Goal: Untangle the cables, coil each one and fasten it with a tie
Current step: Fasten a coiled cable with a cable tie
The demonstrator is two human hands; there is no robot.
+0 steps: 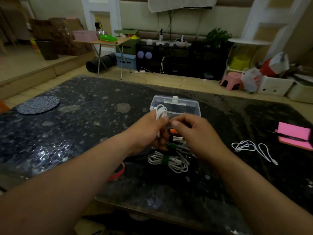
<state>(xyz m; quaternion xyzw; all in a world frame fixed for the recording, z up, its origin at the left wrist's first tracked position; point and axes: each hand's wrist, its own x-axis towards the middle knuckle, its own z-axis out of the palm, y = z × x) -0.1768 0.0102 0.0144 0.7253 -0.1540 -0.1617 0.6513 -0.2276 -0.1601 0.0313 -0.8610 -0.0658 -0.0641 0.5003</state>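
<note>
The left hand (149,131) grips a coiled white cable (160,111), whose loops stand out above the thumb. The right hand (199,133) sits just beside it, fingers curled, thumb tip close to the left thumb; whether it pinches anything I cannot tell. At 6 o'clock from the hands, bundled white cables (176,167) wrapped in green ties (164,160) lie on the dark table (84,124). A clear box (176,104) stands at 12 o'clock, a loose white cable (238,148) lies at 4 o'clock, and a pink notepad (294,133) at 3.

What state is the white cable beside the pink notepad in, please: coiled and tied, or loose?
Loose. The white cable lies sprawled in open loops on the table, with no tie around it.
</note>
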